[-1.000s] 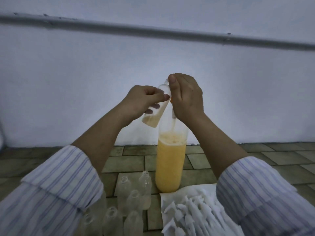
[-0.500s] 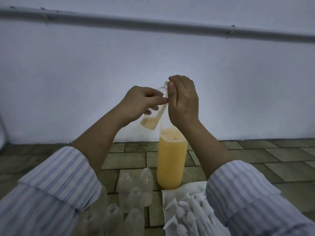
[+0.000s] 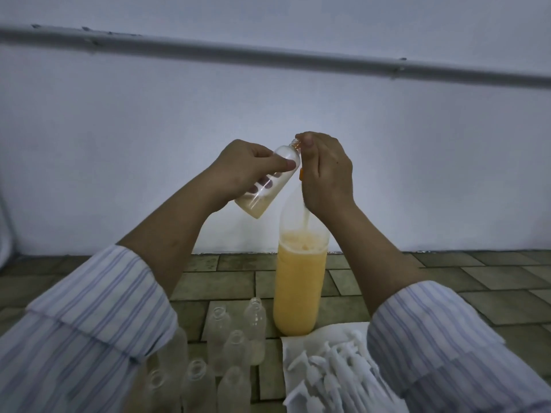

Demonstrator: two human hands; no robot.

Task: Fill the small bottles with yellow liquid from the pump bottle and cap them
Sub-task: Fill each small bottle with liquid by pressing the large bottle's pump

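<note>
- Since the earlier frames the small bottle (image 3: 268,181) has tipped further over, its neck now more plainly in view at the right thumb, and the yellow pool at its base looks a little deeper; both hands stay up at the pump bottle's top.
- Nearest, two striped sleeves (image 3: 89,317) fill the lower corners and are cut off by the frame edge.
- Between them, empty small bottles (image 3: 235,350) stand uncapped in a cluster on the tiled floor (image 3: 447,275); the nearest ones are cut off below and partly hidden by the left sleeve, so their count cannot be told.
- To their right a white sheet (image 3: 295,344) carries a heap of white pump caps (image 3: 334,371), blurred together, partly under the right sleeve.
- Just behind the sheet stands the tall pump bottle (image 3: 299,281), upright on the floor, yellow liquid filling about its lower two thirds and frothy on top.
- Above it, the left hand (image 3: 241,168) holds the tilted small bottle, thumb across the front, curled fingers showing through the clear plastic.
- The right hand (image 3: 326,171) is curled round the pump bottle's top, thumb pressed on it beside the small bottle's mouth; the pump head is hidden but for an orange sliver (image 3: 301,173), and the other fingers cannot be made out.
- Farthest, a pale wall (image 3: 119,144) with a grey pipe (image 3: 268,56) running across it.
</note>
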